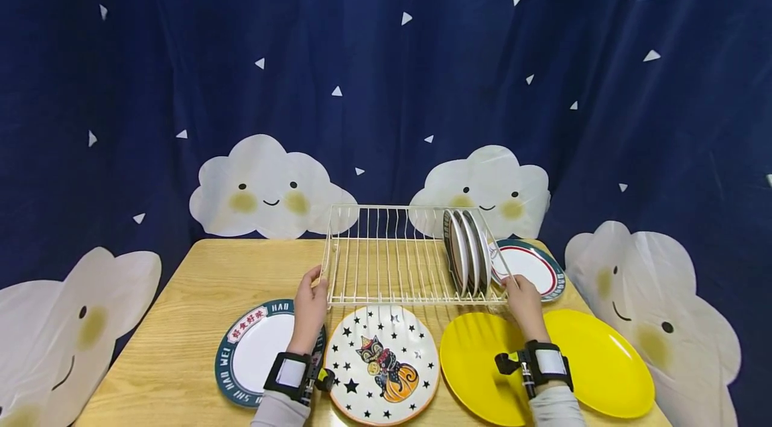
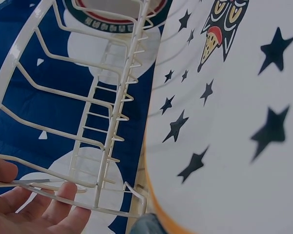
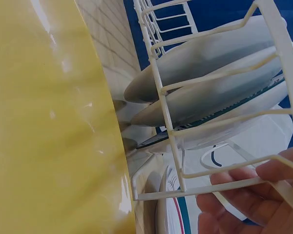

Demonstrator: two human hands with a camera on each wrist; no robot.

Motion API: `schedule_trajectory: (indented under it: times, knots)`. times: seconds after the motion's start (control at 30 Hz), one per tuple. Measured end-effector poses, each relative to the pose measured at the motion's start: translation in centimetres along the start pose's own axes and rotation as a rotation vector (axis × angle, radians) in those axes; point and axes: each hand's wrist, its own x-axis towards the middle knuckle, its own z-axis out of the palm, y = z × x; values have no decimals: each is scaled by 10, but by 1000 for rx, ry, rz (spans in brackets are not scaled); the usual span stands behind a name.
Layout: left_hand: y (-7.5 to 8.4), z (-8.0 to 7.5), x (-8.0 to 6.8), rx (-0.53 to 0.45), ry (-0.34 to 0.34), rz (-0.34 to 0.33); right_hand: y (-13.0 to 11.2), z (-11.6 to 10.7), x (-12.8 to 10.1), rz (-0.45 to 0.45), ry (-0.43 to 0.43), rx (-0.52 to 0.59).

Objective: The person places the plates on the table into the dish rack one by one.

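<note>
Left hand [image 1: 311, 303] and right hand [image 1: 525, 301] hold a white wire rack [image 1: 386, 299]

From the head, the rack is over the back part of a wooden table [image 1: 241, 273]. The left hand grips its left end, and the right hand grips its right end. A few standing plates [image 1: 469, 253] are side by side in the slots near the right end. In front of the rack, from left to right, are a green-edged plate [image 1: 265, 353], a cat plate [image 1: 382, 367] with black stars and 2 yellow plates [image 1: 476, 346]. Another round plate [image 1: 531, 269] lies by the rack's right end. At the back hangs a dark blue cloth [image 1: 362, 45] with smiling clouds [image 1: 271, 179].

From the left wrist, the thumb and fingers are closed around the wire at the rack's end. The cat plate is big and near.

From the right wrist, the thumb and fingers are curled around the rack's other end. White plate backs show between the wires, and a yellow plate fills the left side
</note>
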Motion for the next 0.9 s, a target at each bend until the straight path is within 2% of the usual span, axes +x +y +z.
schedule_trajectory:
  times: [0.13, 0.33, 0.63, 0.8, 0.9]
  knots:
    - [7, 0, 4, 16, -11, 4, -1, 0, 7, -14, 17, 7]
    - [12, -9, 3, 126, -44, 33, -4, 3, 9, -11, 49, 22]
    - [9, -33, -30, 285, -132, -24, 4, 11, -2, 28, 35, 35]
    - [12, -50, -47, 425, -190, -3, 5, 8, -3, 30, 54, 40]
    - [14, -63, -59, 463, -186, 31, 5, 6, -3, 26, 66, 51]
